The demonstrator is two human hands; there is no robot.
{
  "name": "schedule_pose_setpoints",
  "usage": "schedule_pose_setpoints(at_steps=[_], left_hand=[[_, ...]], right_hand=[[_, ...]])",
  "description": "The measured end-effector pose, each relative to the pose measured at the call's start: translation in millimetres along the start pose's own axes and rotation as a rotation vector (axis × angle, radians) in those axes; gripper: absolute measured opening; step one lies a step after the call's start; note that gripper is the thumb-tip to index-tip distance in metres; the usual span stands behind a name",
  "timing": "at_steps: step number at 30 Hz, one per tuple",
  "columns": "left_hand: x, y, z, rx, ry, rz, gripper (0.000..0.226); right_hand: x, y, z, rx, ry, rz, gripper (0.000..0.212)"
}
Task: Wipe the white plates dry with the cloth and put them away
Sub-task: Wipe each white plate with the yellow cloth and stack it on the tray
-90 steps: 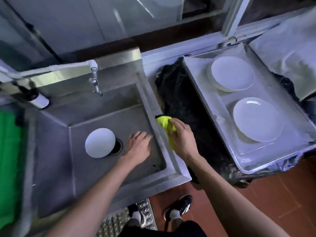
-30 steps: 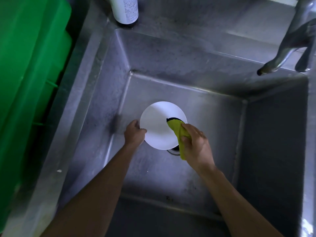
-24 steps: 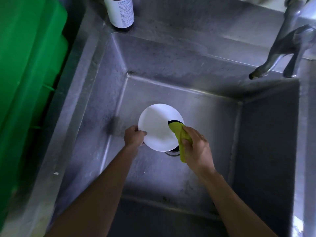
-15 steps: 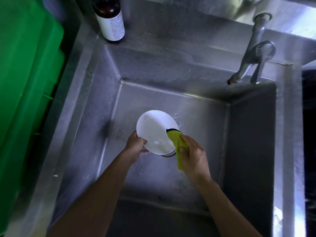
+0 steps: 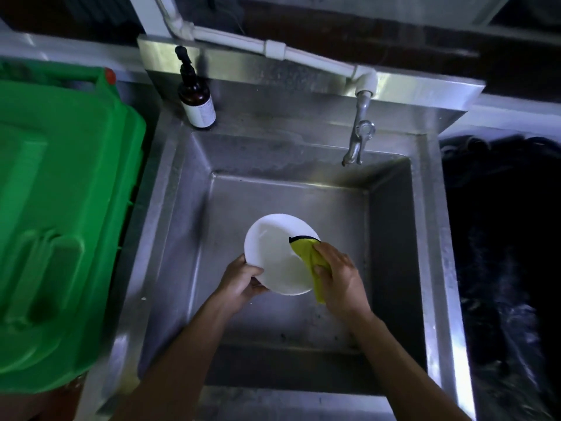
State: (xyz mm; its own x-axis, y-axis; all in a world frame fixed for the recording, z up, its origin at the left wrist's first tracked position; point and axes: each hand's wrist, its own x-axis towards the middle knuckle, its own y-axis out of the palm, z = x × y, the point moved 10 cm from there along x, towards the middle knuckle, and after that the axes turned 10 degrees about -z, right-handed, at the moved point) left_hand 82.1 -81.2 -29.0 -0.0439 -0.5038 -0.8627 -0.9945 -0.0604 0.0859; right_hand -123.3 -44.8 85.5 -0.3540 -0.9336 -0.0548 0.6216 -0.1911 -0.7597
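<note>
Left hand [image 5: 241, 279] grips the plate [image 5: 277, 256] at its lower left rim, thumb on the upper face, fingers curled underneath. Right hand [image 5: 340, 275] pinches the yellow cloth [image 5: 306, 253] and presses it against the plate's right edge; the cloth's black-trimmed corner lies on the white face, its tail hangs below the hand. Plate is held tilted, up off the bottom of the steel sink [image 5: 391, 253], roughly over the middle of the basin.

Step in hand, as I judge it: wiping this plate dry. To do it well, keep the left grip firm on the rim, sweep the cloth across the whole face in overlapping passes, then turn the plate to reach the patch under the thumb, the rim and the back. Work over the basin so drips fall there, and steer clear of the tap [image 5: 358, 138] above.

Outward: pump bottle [image 5: 195, 101] on the back ledge, green bin [image 5: 60, 223] at left.

Hard to make out: the plate's underside and the fingers beneath it; whether the face is wet; the drain, which the plate may cover. The right side is dark and unreadable, and no place for putting plates away shows
</note>
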Motion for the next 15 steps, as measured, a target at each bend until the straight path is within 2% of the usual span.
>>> schedule_pose_setpoints(at_steps=[5, 8, 15], left_hand=[[-59.2, 4.9, -14.5, 0.034, 0.057, 0.127, 0.044], [-91.2, 9.2, -23.5, 0.025, 0.092, 0.185, 0.057], [-138.2, 9.7, -44.0, 0.086, 0.191, 0.274, 0.059]], right_hand=[[-3.4, -33.6, 24.7, -0.088, -0.025, -0.051, 0.047], [-7.4, -48.5, 33.5, -0.175, -0.005, -0.08, 0.049], [-13.8, -49.3, 70.7, -0.354, -0.153, -0.062, 0.05]])
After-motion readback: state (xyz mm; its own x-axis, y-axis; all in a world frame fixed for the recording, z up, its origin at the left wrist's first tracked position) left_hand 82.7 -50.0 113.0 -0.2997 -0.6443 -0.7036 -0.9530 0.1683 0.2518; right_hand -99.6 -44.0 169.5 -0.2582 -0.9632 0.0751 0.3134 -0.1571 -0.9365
